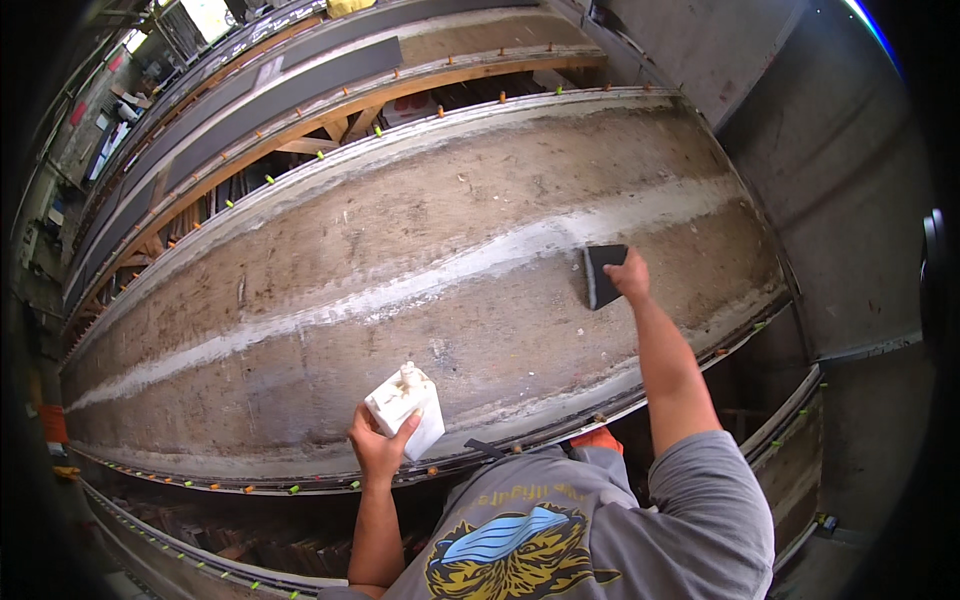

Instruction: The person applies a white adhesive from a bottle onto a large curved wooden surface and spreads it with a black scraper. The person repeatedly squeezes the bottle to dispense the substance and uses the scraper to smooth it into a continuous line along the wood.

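Observation:
My left hand (376,450) is wrapped round a white plastic jug (426,418) with a narrow spout on top. The jug is tilted just above the near side of a long, worn brown tabletop (340,250). Farther to the right, my right hand (632,275) grips a dark, flat rectangular piece (606,262) with a whitish left edge; its exact kind cannot be told. That piece is over the tabletop, close to a broad white streak (455,268) running lengthwise. Whether it touches the surface is unclear.
Green and orange pegs (320,155) line the tabletop's edges. Beyond it stands another long table with dark strips (290,100) on a wooden frame. A dark strip (484,448) lies on the near edge. Grey panels (820,180) rise at the right, and another pegged surface (790,460) sits lower right.

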`<state>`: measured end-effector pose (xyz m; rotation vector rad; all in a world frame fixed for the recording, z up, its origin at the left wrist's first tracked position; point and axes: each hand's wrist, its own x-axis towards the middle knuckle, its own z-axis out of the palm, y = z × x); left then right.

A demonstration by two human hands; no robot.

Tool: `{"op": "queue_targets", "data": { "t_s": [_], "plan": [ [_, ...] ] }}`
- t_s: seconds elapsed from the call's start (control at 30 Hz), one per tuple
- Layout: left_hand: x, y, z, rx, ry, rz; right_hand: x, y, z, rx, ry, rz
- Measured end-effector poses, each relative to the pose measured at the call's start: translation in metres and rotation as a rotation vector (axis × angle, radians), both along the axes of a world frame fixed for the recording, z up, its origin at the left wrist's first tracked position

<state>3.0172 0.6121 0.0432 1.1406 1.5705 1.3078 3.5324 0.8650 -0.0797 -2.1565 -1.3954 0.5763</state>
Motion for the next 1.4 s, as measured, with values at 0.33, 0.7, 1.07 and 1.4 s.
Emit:
{"op": "queue_targets", "data": {
  "t_s": [0.33,0.7,1.07,1.4],
  "plan": [
    [0.106,0.023,-0.003,-0.01,0.066,-0.003,-0.153,-0.109,0.006,-0.371,0.197,0.484],
    [0.244,0.055,0.003,-0.044,0.266,-0.128,0.177,-0.093,0.017,0.029,0.274,-0.034],
    [0.411,0.137,0.04,-0.018,0.81,-0.658,0.33,-0.176,-0.004,0.383,0.341,-0.424],
    [0.537,0.177,0.086,-0.136,1.234,-1.052,0.335,-0.181,-0.027,0.423,0.368,-0.469]
  ]
}}
